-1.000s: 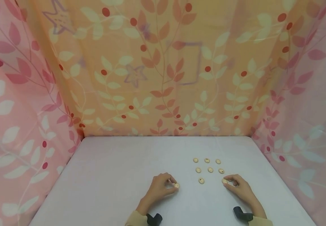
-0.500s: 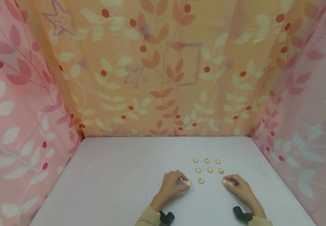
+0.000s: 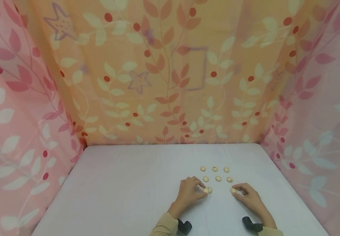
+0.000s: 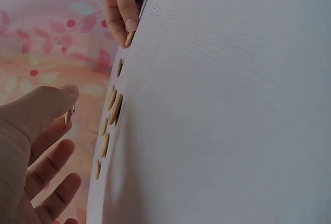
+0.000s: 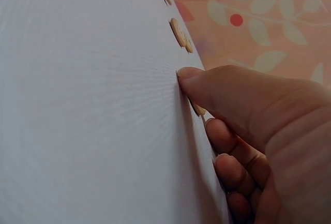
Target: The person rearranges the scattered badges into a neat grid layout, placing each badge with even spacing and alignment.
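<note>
My left hand (image 3: 190,190) pinches a small round wooden button (image 3: 206,190) between thumb and finger. In the left wrist view this button (image 4: 69,116) shows edge-on at the thumb tip. In the head view it partly overlaps another button (image 3: 210,190) just right of it. My right hand (image 3: 248,195) stays low at the table, its thumb and fingers gripping a button (image 3: 233,190). From the right wrist, the thumb hides most of that button. Beyond the hands lie two short rows of similar buttons, with one button (image 3: 218,178) in the middle of the nearer row.
A white-covered table (image 3: 122,183) lies under both hands. Patterned curtains surround it: an orange one (image 3: 164,82) at the back, a pink one (image 3: 16,124) on the left, another pink one (image 3: 320,131) on the right. Black wrist mounts (image 3: 184,226) are strapped to both forearms.
My left hand has moved right with its button, up to the single button in the nearest row. The right hand keeps its place and its hold. The head view has tilted slightly.
</note>
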The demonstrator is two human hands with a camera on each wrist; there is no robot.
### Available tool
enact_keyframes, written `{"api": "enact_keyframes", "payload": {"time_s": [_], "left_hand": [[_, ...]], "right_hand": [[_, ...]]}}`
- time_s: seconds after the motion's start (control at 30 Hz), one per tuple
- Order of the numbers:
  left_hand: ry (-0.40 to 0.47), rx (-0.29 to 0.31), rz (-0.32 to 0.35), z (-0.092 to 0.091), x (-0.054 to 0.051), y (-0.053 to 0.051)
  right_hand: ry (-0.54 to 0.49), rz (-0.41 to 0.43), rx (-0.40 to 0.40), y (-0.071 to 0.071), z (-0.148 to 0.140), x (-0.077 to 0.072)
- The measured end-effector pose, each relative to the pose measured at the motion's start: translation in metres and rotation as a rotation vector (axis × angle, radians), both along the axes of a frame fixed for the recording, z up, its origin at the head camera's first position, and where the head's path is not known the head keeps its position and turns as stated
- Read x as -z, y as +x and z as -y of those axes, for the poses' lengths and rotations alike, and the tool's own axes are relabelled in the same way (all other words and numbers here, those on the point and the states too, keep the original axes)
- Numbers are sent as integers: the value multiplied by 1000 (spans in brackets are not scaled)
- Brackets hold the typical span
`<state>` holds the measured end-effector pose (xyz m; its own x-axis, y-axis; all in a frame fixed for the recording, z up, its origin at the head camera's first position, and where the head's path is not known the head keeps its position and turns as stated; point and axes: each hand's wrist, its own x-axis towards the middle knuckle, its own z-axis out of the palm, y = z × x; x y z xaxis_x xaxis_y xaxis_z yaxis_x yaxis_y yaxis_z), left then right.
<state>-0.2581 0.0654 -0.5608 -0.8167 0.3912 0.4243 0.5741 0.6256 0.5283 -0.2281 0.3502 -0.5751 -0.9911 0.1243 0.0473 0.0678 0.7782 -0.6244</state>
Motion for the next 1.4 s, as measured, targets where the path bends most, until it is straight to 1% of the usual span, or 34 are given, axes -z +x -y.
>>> {"api": "enact_keyframes", "payload": {"time_s": [0.1,0.23,0.4,0.47,0.6,0.77,0.9,1.1,1.23,1.4], "left_hand": [[1,-9,-19,-8,1,-1],[-7,-30,-64,-19,3,-3],[-24,-51,-87,-32,4,-7],[-44,-58,-95,-38,4,-8],[-105,-79,-138,-48,6,-12],[-147,-92,-174,-58,8,-13],[-196,-94,-160,-65,10,-14],[-241,-86,-135,-72,8,-12],[-243,-76,-119,-75,7,-11],[-213,-72,-112,-77,8,-11]], "right_hand": [[0,6,0,1,1,1],[1,5,7,1,1,1],[9,-1,9,-1,1,2],[7,-2,10,-1,1,2],[0,-11,7,-1,2,1],[2,-32,4,0,2,1],[4,-40,6,1,1,3],[-2,-60,7,2,1,5],[4,-84,4,2,2,5],[4,-95,1,1,1,4]]}}
